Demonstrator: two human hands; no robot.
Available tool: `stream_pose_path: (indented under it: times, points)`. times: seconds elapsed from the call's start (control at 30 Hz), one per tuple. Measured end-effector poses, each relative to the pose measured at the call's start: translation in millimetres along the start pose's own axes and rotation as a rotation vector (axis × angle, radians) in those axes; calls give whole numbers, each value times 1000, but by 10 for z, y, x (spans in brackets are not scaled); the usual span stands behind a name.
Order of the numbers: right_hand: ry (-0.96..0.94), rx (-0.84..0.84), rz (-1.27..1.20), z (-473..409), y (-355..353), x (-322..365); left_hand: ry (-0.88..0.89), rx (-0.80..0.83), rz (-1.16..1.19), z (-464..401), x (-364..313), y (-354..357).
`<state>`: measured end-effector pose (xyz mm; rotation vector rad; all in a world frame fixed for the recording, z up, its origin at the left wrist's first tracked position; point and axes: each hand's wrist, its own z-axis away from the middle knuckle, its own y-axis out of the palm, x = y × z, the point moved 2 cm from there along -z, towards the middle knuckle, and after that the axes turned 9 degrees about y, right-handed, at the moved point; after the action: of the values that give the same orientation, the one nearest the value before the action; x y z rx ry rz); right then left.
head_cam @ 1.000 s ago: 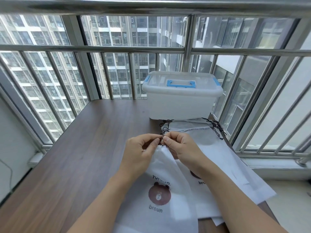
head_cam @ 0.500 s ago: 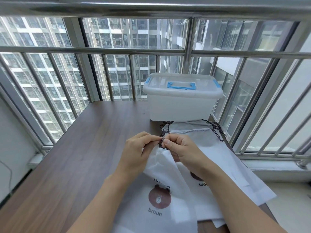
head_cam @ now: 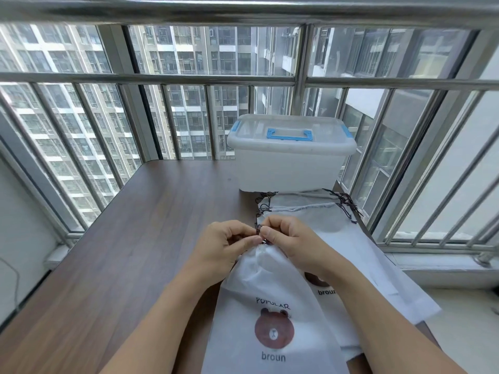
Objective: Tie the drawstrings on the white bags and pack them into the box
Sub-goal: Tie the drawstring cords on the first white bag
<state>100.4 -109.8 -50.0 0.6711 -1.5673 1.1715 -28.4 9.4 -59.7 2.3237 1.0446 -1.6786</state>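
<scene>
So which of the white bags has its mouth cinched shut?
The front bag with the whole bear print, its neck gathered where the left hand and right hand pinch the drawstring; the other bags lie flat.

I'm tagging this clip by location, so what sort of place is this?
Probably an enclosed balcony high up in an apartment block. Metal window bars run around the glass, tall residential towers stand just outside, and a wooden table sits in the corner against the windows.

Both forearms are bare to the frame's lower edge; the left hand [head_cam: 225, 245] and right hand [head_cam: 290, 240] wear no gloves, rings or watch.
</scene>
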Motion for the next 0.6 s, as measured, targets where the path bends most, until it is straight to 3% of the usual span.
stream_pose_path:
  times: [0.27, 0.47, 0.6]
  points:
    - [-49, -101, 168, 38, -75, 46, -127, -13, 213, -7, -4, 35]
    - [-112, -219, 380, 30, -63, 69, -284, -96, 398, 25, 29, 104]
    - [-175, -237, 461, 20, -14, 70, -286, -202, 401, 15, 41, 118]
